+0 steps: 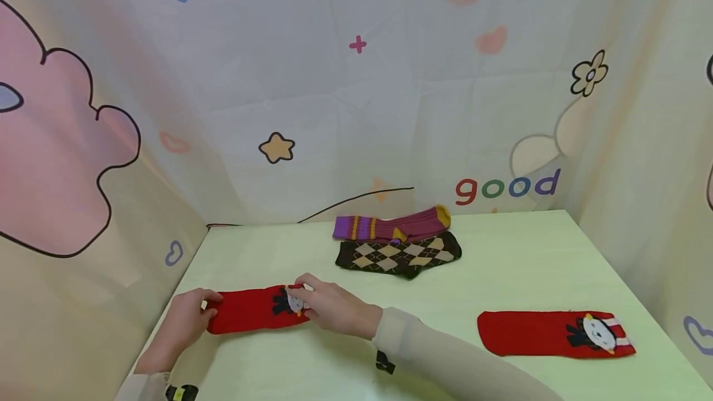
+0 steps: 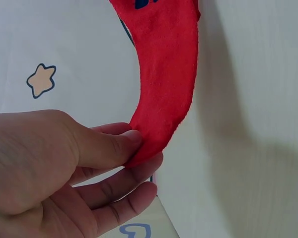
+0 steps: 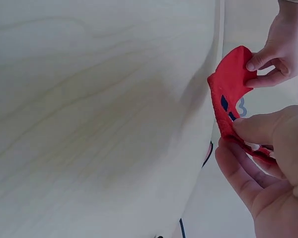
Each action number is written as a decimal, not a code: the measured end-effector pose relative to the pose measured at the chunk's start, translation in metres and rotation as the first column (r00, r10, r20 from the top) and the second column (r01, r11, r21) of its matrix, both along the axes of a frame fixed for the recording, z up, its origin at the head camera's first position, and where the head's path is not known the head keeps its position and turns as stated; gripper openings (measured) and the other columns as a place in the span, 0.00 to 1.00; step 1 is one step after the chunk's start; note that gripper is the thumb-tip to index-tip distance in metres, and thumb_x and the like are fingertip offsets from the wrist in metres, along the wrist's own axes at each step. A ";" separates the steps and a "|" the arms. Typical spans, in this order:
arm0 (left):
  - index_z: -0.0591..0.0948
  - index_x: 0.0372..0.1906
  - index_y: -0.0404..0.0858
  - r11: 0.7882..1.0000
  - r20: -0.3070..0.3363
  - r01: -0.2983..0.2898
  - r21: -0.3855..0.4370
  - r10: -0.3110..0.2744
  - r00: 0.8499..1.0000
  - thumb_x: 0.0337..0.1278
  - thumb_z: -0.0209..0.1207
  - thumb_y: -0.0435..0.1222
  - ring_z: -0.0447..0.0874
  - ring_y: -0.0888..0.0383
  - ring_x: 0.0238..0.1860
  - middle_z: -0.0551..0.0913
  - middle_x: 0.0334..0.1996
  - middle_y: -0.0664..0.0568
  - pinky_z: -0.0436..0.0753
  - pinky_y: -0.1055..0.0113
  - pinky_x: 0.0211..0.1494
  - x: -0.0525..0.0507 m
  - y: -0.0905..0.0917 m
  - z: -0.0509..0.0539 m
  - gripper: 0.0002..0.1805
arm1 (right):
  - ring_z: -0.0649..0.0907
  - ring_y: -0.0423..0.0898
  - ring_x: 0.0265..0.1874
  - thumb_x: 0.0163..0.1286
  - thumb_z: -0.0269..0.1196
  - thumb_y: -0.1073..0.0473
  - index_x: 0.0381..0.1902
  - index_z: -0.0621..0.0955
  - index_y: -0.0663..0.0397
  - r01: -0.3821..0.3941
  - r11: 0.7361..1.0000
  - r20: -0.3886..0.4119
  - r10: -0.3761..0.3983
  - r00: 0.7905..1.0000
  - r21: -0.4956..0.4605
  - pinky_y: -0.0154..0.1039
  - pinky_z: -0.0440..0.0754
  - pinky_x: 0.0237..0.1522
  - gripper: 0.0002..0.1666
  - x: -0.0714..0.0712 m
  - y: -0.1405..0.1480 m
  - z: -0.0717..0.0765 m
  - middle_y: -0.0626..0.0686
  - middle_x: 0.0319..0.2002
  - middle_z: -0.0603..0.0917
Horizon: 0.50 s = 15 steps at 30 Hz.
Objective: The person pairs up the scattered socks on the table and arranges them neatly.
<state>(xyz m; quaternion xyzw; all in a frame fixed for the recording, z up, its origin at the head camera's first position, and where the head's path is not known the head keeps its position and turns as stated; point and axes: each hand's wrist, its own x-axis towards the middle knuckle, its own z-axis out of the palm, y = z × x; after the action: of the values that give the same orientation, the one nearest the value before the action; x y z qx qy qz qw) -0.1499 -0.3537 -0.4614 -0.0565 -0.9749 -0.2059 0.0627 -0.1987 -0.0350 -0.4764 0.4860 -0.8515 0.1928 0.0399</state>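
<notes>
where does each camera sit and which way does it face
Head: worn on the head, looking forward and down at the table; left hand, right hand and both sleeves show.
Left wrist: worn there, looking along the left hand at the held red sock.
Right wrist: worn there, looking at that sock; both hands show.
Both wrist views share the held red sock.

R fingers (image 1: 312, 283) hide pt of motif (image 1: 288, 302) on held red sock (image 1: 245, 311); sock's far end cropped, L wrist view.
</notes>
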 end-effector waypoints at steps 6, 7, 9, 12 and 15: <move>0.87 0.42 0.28 1.000 -0.020 0.012 0.017 -0.012 1.000 0.51 0.68 0.19 0.79 0.55 0.30 0.88 0.40 0.39 0.80 0.65 0.32 0.000 0.005 0.003 0.12 | 0.84 0.39 0.48 0.71 0.68 0.62 0.71 0.76 0.53 -0.001 1.000 0.059 0.001 0.998 -0.001 0.22 0.79 0.49 0.31 0.000 0.008 0.008 0.51 0.63 0.74; 0.87 0.42 0.28 1.000 -0.026 0.015 0.020 -0.015 1.000 0.51 0.68 0.19 0.79 0.56 0.30 0.88 0.40 0.39 0.80 0.65 0.31 0.000 0.005 0.003 0.11 | 0.84 0.39 0.48 0.71 0.68 0.62 0.71 0.76 0.53 0.000 1.000 0.062 0.000 0.998 0.000 0.22 0.79 0.49 0.31 0.000 0.010 0.009 0.51 0.62 0.74; 0.87 0.42 0.28 0.999 -0.036 0.025 0.027 -0.024 0.999 0.51 0.68 0.19 0.79 0.56 0.29 0.88 0.39 0.40 0.80 0.66 0.31 0.000 0.007 0.003 0.11 | 0.83 0.39 0.48 0.72 0.68 0.63 0.71 0.76 0.53 0.004 1.000 0.071 -0.005 0.997 0.002 0.22 0.79 0.49 0.31 -0.001 0.013 0.011 0.51 0.62 0.75; 0.88 0.42 0.29 0.999 -0.043 0.034 0.042 -0.032 0.999 0.52 0.68 0.19 0.80 0.57 0.29 0.88 0.40 0.40 0.80 0.67 0.30 0.000 0.009 0.005 0.11 | 0.83 0.39 0.48 0.72 0.68 0.63 0.71 0.77 0.53 0.009 1.000 0.068 -0.010 0.998 0.006 0.22 0.79 0.49 0.30 -0.002 0.018 0.013 0.52 0.60 0.76; 0.88 0.43 0.29 0.998 -0.038 0.035 0.053 -0.033 0.999 0.53 0.68 0.20 0.79 0.58 0.28 0.88 0.40 0.41 0.79 0.68 0.29 -0.001 0.011 0.006 0.12 | 0.83 0.40 0.48 0.72 0.68 0.63 0.69 0.78 0.54 0.011 1.000 0.049 -0.011 0.999 0.013 0.23 0.80 0.49 0.29 -0.004 0.021 0.015 0.53 0.58 0.78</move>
<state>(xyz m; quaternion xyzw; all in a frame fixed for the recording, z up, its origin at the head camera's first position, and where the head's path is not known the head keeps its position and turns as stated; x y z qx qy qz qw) -0.1505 -0.3427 -0.4555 -0.0755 -0.9666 -0.2319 0.0788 -0.2023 -0.0142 -0.4613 0.4767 -0.8561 0.1988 0.0171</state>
